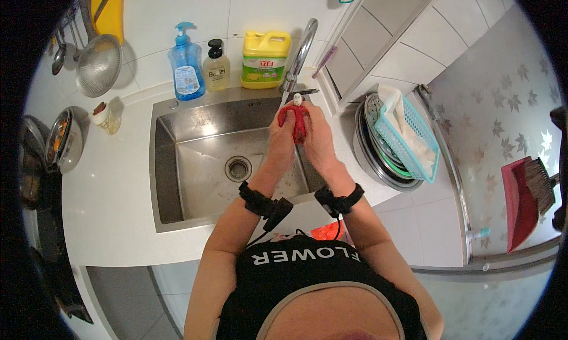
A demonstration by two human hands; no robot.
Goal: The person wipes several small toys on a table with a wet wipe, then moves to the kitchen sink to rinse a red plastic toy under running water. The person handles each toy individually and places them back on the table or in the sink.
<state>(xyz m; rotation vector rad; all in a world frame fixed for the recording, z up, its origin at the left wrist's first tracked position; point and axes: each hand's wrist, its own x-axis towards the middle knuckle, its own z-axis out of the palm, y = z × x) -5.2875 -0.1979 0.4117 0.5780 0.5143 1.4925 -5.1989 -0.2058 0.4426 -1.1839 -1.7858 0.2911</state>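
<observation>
My left hand (pixel 282 138) and my right hand (pixel 320 134) are pressed together over the right side of a stainless steel sink (pixel 208 147). Between them they grip a red, cloth-like item (pixel 299 123), partly covered by my fingers. A small white knob with dark marks (pixel 297 99) sticks up from its far end. Just beyond my hands stands a chrome faucet (pixel 306 40). A thin stream of water (pixel 284 99) seems to come down beside my left fingers. Black straps with small devices are around both wrists.
Behind the sink stand a blue pump bottle (pixel 186 69), a black-topped soap bottle (pixel 216 69) and a yellow detergent jug (pixel 265 60). Stacked basins (pixel 368 149) with a turquoise basket (pixel 410 127) stand at the right. A glass bowl (pixel 71 140) is left; a metal strainer (pixel 100 65) hangs above.
</observation>
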